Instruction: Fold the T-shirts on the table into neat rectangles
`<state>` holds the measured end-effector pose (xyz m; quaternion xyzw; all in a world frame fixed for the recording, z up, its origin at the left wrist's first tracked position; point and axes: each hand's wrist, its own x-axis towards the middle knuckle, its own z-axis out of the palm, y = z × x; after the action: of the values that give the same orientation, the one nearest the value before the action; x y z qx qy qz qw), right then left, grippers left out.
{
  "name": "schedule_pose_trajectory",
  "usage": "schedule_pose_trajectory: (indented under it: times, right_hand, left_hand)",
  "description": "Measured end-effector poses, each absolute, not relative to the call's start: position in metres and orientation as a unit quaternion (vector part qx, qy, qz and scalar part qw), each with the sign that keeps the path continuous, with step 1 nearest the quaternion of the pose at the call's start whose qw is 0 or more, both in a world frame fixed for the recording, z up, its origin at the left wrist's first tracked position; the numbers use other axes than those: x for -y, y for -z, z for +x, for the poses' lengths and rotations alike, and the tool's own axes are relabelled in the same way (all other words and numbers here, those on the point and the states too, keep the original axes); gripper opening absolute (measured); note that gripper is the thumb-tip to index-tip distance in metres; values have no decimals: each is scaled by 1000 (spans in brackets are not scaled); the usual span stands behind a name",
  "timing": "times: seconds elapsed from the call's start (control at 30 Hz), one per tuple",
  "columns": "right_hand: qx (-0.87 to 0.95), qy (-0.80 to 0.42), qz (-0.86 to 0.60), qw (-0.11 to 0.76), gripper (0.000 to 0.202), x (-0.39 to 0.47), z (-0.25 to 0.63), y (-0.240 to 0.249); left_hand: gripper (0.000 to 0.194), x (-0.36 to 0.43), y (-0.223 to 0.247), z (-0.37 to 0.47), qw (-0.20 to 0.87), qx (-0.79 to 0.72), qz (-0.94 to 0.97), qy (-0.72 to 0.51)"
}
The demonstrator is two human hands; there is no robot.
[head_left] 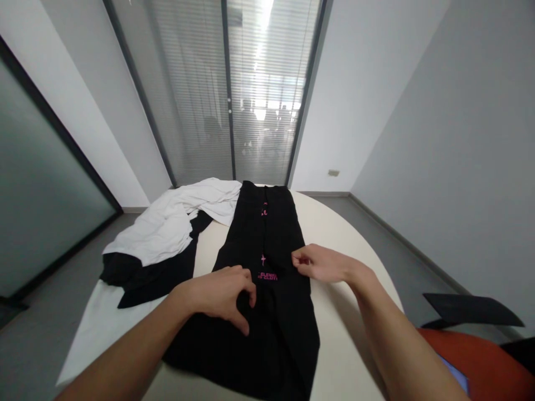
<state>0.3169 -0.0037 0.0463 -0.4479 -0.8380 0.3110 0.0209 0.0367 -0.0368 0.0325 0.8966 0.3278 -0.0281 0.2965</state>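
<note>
A long black garment (251,345) with pink lettering lies lengthwise before me, its two sides meeting near a middle line. My left hand (228,295) rests over its left part, below the lettering, with thumb and curled fingers apart and nothing held between them. At the garment's right edge, my right hand (315,263) is closed in a pinch on the black cloth. Loose folds run down the near half of the garment, and its near hem spreads wider than the far end.
A white garment (179,217) and black cloth (167,275) lie heaped on the left of the pale round table (346,234). An orange chair (476,362) with a black armrest (472,309) stands at the right. Behind the table is a glass partition (200,111) with blinds.
</note>
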Motion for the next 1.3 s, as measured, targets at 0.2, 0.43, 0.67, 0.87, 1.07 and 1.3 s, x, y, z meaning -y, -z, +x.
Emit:
schedule_pose_trajectory:
  times: [0.2,0.43,0.67,0.87,1.07,1.3]
  right_hand:
    - [825,-265,-498,-29,42,-1,320,-37]
    - [884,-281,-366,75,28,3,312,-44]
    - [899,-290,-328,-7,55,19,293,-44]
    - [851,-469,-231,58,16,13,335,-68]
    - [781,-569,-221,131,26,8,358,-68]
    - [731,-656,-168,86,56,22,326,-63]
  left_hand:
    - [34,68,-39,53,286,-293,909,83]
    - [20,92,-25,75,267,-278,914,128]
    - [7,85,-28,72,348,-234,898,131]
    - [18,71,-30,74,415,-348,841,-7]
    - [52,72,-31,82,481,-291,826,-44]
    - [53,77,-22,78,620,-39,765,168]
